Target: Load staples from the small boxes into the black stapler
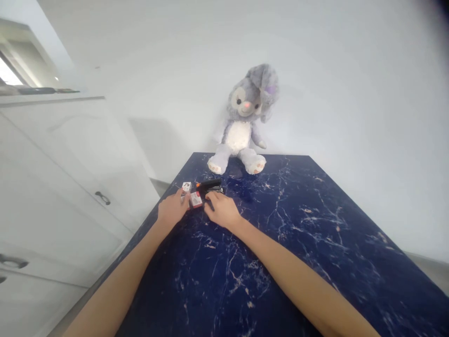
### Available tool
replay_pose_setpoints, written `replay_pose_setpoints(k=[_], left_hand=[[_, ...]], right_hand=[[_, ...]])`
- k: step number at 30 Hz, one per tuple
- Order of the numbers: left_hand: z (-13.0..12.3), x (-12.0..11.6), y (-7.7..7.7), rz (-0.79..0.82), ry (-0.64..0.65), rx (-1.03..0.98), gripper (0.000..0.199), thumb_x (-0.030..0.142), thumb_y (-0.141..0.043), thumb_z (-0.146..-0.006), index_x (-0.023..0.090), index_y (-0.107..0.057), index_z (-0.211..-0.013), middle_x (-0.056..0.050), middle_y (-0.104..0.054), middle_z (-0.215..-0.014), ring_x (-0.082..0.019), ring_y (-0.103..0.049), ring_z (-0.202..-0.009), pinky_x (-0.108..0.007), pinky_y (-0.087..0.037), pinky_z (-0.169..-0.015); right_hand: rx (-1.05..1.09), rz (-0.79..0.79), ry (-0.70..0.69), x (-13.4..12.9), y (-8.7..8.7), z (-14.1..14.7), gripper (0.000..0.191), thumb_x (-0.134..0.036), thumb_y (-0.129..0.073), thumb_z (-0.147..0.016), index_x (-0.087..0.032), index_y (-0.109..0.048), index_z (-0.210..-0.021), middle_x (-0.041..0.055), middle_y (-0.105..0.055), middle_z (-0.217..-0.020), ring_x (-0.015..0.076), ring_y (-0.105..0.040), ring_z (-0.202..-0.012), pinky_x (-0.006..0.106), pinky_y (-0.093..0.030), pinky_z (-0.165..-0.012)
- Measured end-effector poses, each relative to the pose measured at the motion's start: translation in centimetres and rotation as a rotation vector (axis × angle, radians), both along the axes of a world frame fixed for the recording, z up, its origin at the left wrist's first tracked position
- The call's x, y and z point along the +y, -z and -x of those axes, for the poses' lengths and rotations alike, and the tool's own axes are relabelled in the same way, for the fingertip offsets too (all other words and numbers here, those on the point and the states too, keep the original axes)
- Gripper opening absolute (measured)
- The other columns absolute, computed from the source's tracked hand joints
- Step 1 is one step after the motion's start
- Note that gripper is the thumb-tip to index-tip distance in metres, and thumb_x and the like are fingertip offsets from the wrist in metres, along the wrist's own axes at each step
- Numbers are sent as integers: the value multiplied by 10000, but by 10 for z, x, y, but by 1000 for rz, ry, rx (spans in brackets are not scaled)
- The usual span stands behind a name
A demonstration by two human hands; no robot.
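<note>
My left hand (173, 207) rests near the table's left edge with its fingers curled down beside two small boxes. One is a white box with dark print (186, 186), just beyond the fingertips. The other is a red and white box (196, 200), between my two hands. To its right, my right hand (222, 209) has bent fingers around a small dark item, only partly visible, whose kind I cannot make out. Beyond the hands lies a black, long object with an orange end (209, 183), and a black and silver item (215, 189) touches or overlaps it.
A grey and white plush rabbit (238, 135) sits at the far edge of the dark blue marbled table (280, 224), against a white wall. White cabinets with dark handles (102, 198) stand along the left side.
</note>
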State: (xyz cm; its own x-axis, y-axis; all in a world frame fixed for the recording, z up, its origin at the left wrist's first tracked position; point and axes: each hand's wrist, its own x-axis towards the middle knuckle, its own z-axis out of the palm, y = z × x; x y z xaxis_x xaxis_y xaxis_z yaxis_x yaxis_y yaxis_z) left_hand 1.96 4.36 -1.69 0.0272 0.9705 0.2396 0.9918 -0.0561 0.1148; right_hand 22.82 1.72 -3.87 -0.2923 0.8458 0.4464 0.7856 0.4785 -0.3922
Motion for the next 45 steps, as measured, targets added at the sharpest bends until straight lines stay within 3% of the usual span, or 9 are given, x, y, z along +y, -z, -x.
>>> replay_pose_setpoints(k=[5, 8, 10, 15, 21, 28, 35, 41, 45], left_hand=[[-3, -1, 5, -301, 35, -152, 337, 408, -378, -1019, 236, -649, -1120, -81, -680, -1125, -241, -660, -1044, -317, -493, -870], [2, 5, 11, -320, 113, -177, 339, 369, -396, -1010, 217, -654, -1169, -101, -640, -1220, -251, -598, -1163, -336, -461, -1012], [8, 12, 17, -292, 149, -176, 364, 356, -382, -1013, 199, -659, -1189, -124, -599, -1296, -267, -546, -1247, -369, -417, -1095], [14, 20, 28, -220, 138, -195, 372, 356, -366, -1019, 210, -662, -1191, -131, -520, -1385, -269, -570, -1242, -379, -451, -1080], [2, 8, 21, -164, 26, -105, 369, 402, -372, -1018, 241, -623, -1235, -126, -459, -1447, -270, -684, -980, -396, -553, -830], [0, 2, 14, -107, 81, -47, 302, 430, -443, -986, 227, -655, -1058, -103, -576, -1263, -263, -684, -955, -351, -535, -772], [-3, -1, 10, -1, 129, -32, 262, 413, -479, -960, 225, -635, -1055, -92, -616, -1132, -252, -678, -895, -359, -520, -787], [7, 3, 14, -68, 303, 8, 427, 527, -583, -898, 245, -636, -1215, -119, -601, -1271, -324, -547, -1154, -426, -450, -1004], [12, 5, 14, -39, 394, -4, 451, 540, -594, -898, 233, -638, -1225, -116, -631, -1228, -315, -549, -1106, -449, -422, -1033]], right_hand=[[6, -92, 75, -7, -4, 39, 302, -406, -570, -918, -186, -622, -1119, 123, -656, -1169, 304, -515, -1158, 417, -426, -1005], [-7, -5, 155, 3, -6, 57, 413, -472, -639, -852, -169, -610, -1131, 141, -649, -1151, 318, -546, -1106, 436, -453, -970], [-18, 68, 165, 12, -7, 62, 335, -423, -626, -858, -168, -614, -1075, 134, -665, -1077, 300, -589, -1034, 412, -476, -916], [77, 155, 178, 24, -3, 45, 100, -291, -608, -875, -207, -595, -926, 64, -693, -962, 221, -652, -893, 315, -478, -805], [33, 156, 155, 25, 2, 28, 186, -295, -653, -865, -216, -621, -1030, 58, -716, -1041, 208, -668, -938, 291, -470, -832], [-29, 157, 203, 23, 1, 30, 173, -275, -614, -879, -184, -639, -1023, 112, -707, -1021, 248, -662, -937, 332, -474, -834], [-61, 161, 216, 20, 2, 30, 207, -276, -630, -862, -166, -635, -1037, 127, -691, -1042, 257, -662, -929, 343, -482, -830], [-73, 182, 152, 23, -8, 18, 236, -379, -672, -855, -185, -663, -989, 94, -690, -1008, 233, -645, -887, 325, -473, -811], [28, -21, 222, 38, -28, 1, 210, -310, -559, -926, -191, -654, -1071, 100, -658, -1095, 254, -579, -1041, 357, -438, -944]])
